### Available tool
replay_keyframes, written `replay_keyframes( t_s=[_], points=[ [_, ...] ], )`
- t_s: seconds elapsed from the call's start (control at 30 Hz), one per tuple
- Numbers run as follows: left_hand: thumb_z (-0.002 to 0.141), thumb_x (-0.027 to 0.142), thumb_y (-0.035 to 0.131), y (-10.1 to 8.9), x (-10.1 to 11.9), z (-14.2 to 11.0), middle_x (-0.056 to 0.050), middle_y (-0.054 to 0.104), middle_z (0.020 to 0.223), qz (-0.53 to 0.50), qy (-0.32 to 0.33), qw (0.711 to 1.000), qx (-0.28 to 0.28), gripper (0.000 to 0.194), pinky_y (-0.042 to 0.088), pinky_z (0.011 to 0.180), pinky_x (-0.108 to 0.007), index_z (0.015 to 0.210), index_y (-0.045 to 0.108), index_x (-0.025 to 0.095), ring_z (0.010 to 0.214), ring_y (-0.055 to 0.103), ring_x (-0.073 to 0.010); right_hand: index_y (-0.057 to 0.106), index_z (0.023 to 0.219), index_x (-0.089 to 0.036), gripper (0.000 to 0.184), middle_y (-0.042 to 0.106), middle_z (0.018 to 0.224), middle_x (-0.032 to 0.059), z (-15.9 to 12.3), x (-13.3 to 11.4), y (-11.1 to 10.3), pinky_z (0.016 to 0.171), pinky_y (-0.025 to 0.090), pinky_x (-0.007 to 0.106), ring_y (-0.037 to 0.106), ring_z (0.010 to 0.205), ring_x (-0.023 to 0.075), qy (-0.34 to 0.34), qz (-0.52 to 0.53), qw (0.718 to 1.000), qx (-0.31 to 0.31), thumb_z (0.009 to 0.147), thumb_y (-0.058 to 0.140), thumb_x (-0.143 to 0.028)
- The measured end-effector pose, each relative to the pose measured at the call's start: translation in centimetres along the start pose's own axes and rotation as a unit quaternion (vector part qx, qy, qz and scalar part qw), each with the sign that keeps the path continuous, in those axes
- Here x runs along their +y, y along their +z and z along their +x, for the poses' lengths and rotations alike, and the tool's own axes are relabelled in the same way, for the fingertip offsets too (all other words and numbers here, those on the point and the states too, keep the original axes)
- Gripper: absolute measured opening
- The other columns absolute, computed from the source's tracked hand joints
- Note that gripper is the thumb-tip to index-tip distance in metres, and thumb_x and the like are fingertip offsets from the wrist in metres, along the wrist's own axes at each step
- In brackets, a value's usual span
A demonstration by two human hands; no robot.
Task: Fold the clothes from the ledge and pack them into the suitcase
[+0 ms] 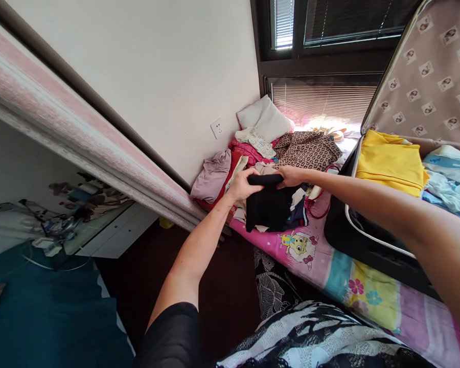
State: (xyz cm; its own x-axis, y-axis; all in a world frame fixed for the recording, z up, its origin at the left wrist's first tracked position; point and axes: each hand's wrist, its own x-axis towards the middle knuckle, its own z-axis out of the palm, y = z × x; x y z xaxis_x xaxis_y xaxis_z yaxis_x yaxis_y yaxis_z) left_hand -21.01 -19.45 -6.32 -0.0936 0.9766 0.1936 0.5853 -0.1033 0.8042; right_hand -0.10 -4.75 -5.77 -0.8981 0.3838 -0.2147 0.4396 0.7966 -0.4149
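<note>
Head cam: both hands up front, on the black garment (269,210), which hangs over the clothes pile at the wall end of the pink bedspread (314,266). L hand (240,187) has the L end of its thick folded top edge, thumb below, fingers above, gap narrow w/ cloth b/w. R hand (290,176) grips the other end, fingers closed round the fabric; some of them hidden, can't tell exactly how they sit. Top edge runs abt level b/w the two, lower part drops twd the bed edge.

Behind it, brown patterned garment (308,149), then white cushion (266,118) up nr the window blinds (322,94). Mauve cloth (213,176) sits L of the pile, by the wall, socket (216,128) just above.

Over on the R, big open suitcase (339,220), lid up, w/ yellow garment (391,162) inside & pale blue clothes (454,179) beside it. R forearm crosses in front of the case. Far L, low: drawer unit (111,234) & teal cloth (49,317).
</note>
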Motion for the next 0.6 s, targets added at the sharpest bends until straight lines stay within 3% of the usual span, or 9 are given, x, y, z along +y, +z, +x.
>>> replay_keyframes(
  t_s=[0.1,0.2,0.3,0.37,0.47,0.53,0.6],
  points=[
    [0.064,0.036,0.088,-2.5,4.2,-1.5,0.001,0.066,0.084,-0.082,0.032,0.996,0.034,0.036,0.053,0.08,-0.033,0.088,0.067,0.021,0.086,0.067,-0.0224,0.079,0.109,-0.019,0.032,0.079,0.094,0.0029,-5.5,1.2,-2.6,0.084,0.057,0.03,0.071,0.087,0.0211,-0.024,0.111,0.994,0.007,0.084,0.074,-0.037],
    [0.062,0.039,0.094,-4.1,9.4,-1.9,0.0,0.067,0.083,-0.115,0.072,0.991,0.005,0.041,0.055,0.079,-0.033,0.086,0.066,0.021,0.089,0.069,-0.0229,0.078,0.127,-0.024,0.048,0.08,0.11,0.0043,-11.5,0.7,-5.5,0.089,0.06,0.034,0.074,0.102,0.0246,-0.05,0.153,0.987,0.026,0.084,0.078,-0.045],
    [0.062,0.042,0.098,-4.1,15.6,-1.1,-0.002,0.07,0.088,-0.122,0.125,0.984,-0.046,0.045,0.06,0.083,-0.035,0.086,0.066,0.022,0.098,0.073,-0.026,0.063,0.153,-0.03,0.09,0.072,0.137,0.0083,-16.2,-2.5,-8.3,0.103,0.06,0.04,0.067,0.129,0.0295,-0.084,0.171,0.97,0.154,0.071,0.093,-0.049],
    [0.064,0.047,0.099,-3.3,19.6,0.0,-0.001,0.071,0.089,-0.127,0.167,0.975,-0.067,0.047,0.063,0.086,-0.036,0.088,0.066,0.023,0.102,0.075,-0.0271,0.065,0.15,-0.026,0.094,0.074,0.133,0.0087,-18.7,-5.3,-10.0,0.104,0.06,0.041,0.069,0.125,0.0301,-0.096,0.168,0.954,0.228,0.064,0.098,-0.048],
    [0.066,0.052,0.099,-1.1,24.0,1.9,0.001,0.071,0.09,-0.174,0.221,0.956,-0.078,0.05,0.065,0.093,-0.039,0.093,0.067,0.024,0.109,0.075,-0.0288,0.081,0.111,-0.014,0.047,0.078,0.091,0.0023,-22.7,-8.7,-12.2,0.087,0.065,0.035,0.074,0.086,0.0214,-0.054,0.171,0.945,0.273,0.073,0.095,-0.037],
    [0.066,0.053,0.098,1.6,25.1,2.9,0.0,0.073,0.098,-0.235,0.225,0.937,-0.124,0.054,0.065,0.098,-0.043,0.102,0.068,0.024,0.117,0.074,-0.0324,0.08,0.09,-0.01,0.017,0.073,0.073,-0.0004,-26.1,-9.9,-13.4,0.067,0.064,0.027,0.068,0.063,0.0144,0.019,0.236,0.929,0.285,0.082,0.087,-0.023],
    [0.066,0.051,0.097,5.6,25.1,3.3,-0.002,0.075,0.103,-0.288,0.178,0.913,-0.225,0.056,0.065,0.1,-0.05,0.107,0.07,0.024,0.123,0.072,-0.0382,0.077,0.081,-0.007,0.004,0.072,0.065,0.0005,-30.0,-10.6,-14.3,0.05,0.058,0.022,0.063,0.049,0.0119,0.086,0.379,0.866,0.315,0.082,0.08,-0.007]
  ],
)
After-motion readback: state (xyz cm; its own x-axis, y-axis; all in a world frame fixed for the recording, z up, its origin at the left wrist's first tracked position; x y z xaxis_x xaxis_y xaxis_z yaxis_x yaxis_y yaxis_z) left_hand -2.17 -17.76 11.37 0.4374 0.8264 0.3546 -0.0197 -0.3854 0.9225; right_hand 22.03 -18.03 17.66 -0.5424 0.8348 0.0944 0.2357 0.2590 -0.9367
